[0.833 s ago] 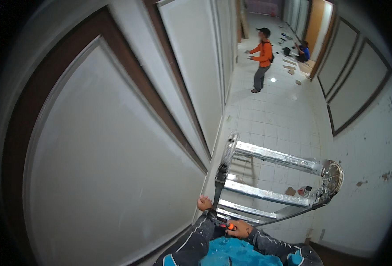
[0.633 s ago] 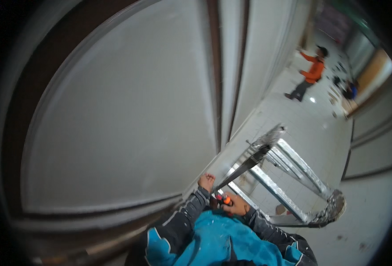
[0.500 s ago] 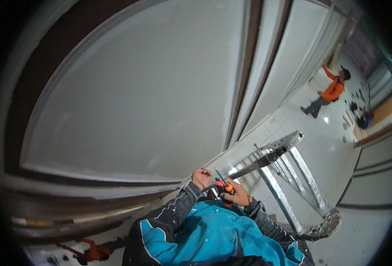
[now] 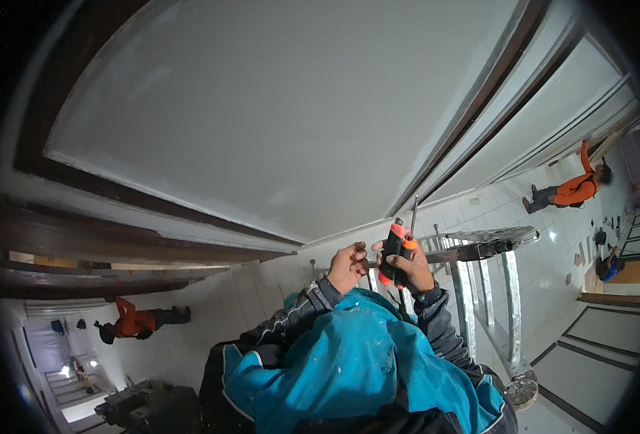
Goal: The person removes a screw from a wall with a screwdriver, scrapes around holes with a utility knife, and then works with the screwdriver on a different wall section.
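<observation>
My right hand (image 4: pixel 415 270) grips an orange and black screwdriver (image 4: pixel 395 249), its thin metal shaft pointing up toward the white wall panel (image 4: pixel 276 108). Close beside it on the left, my left hand (image 4: pixel 347 265) is closed into a fist, touching the top of the aluminium stepladder (image 4: pixel 479 249); whether it holds something small is hidden. Both hands are in front of my chest, above my teal and black jacket (image 4: pixel 334 362). The picture is strongly tilted.
Large white panels framed by dark wood trim (image 4: pixel 472 108) fill the upper view. A white tiled floor (image 4: pixel 551 239) lies below the ladder. A person in orange (image 4: pixel 569 189) stands at the far right; another person in orange (image 4: pixel 139 322) at lower left. A dark box (image 4: pixel 146 409) sits at the bottom left.
The view has swung and rolled sharply toward the wall. My hands stayed together at the ladder top; the screwdriver has lifted and now points upward.
</observation>
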Available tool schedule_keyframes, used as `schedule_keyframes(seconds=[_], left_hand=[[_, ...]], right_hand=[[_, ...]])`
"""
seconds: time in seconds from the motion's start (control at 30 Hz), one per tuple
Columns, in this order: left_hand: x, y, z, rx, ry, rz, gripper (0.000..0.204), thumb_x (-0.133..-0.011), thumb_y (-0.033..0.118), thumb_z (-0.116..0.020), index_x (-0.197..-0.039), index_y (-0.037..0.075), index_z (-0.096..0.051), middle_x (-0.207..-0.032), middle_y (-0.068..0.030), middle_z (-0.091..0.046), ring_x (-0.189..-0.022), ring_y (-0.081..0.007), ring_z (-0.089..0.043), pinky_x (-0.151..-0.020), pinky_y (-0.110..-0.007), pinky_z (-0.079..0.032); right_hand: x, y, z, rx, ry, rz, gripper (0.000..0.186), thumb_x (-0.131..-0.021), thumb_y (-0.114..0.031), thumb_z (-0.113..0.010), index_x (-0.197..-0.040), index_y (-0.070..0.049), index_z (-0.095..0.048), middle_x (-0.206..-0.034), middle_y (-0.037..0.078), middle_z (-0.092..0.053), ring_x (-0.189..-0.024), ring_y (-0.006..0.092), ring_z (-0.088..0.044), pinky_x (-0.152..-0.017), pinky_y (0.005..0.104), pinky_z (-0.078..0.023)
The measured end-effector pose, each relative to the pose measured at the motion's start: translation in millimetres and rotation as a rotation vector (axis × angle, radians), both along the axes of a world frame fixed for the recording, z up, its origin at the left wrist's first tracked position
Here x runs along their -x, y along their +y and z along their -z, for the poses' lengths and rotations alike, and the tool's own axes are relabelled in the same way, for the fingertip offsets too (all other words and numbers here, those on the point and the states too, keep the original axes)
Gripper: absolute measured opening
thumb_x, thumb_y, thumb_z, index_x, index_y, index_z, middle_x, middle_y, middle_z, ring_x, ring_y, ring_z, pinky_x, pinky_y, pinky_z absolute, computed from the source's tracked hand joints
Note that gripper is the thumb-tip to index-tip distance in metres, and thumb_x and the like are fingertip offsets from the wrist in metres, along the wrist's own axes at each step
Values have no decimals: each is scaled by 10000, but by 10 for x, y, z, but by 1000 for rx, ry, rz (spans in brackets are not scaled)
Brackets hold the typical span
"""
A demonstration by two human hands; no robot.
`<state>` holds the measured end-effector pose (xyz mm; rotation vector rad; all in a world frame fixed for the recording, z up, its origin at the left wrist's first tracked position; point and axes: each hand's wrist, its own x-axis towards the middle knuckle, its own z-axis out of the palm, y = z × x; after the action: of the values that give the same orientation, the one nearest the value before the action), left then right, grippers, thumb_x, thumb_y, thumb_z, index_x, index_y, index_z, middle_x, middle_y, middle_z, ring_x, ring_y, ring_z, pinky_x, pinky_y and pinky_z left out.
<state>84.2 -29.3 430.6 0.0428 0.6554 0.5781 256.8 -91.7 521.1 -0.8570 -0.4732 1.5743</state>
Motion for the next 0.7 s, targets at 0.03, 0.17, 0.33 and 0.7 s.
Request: schedule_keyframes(seconds=[0.03,0.17,0.33,0.7], left_hand=[[-52,-6,-43,12,-6,0,69,-923,145,-469,-934,109,-526,-659,53,-443,-465,-69,-361,-496,-256,-359],[-84,-73,-139,-115,63,71,139,-893,227,-462,-881,114,-543,-568,82,-375,-417,-64,-281,-494,-255,-325],[-260,-142,-241,-283,297,176,217,-918,346,-514,-906,137,-567,-566,103,-287,-468,-43,-280,-493,-249,-322],[-302,-170,-469,-937,626,288,435,-955,413,-565,-1173,38,-595,-725,6,-612,-612,-26,-480,-541,-215,-365]], right_hand=[[-58,0,82,-22,-189,4,462,-813,22,-593,-1235,-41,-416,-1029,130,-625,-817,188,-644,-701,319,-551],[-48,25,177,4,-391,-14,477,-804,59,-635,-1190,-80,-392,-936,61,-599,-720,126,-605,-589,267,-515],[21,-1,333,110,-357,41,486,-794,52,-646,-1165,-88,-364,-903,52,-569,-708,142,-609,-593,281,-530],[237,-75,473,-65,-1097,151,336,-813,-24,-619,-1102,-37,-447,-889,129,-548,-793,264,-576,-706,332,-477]])
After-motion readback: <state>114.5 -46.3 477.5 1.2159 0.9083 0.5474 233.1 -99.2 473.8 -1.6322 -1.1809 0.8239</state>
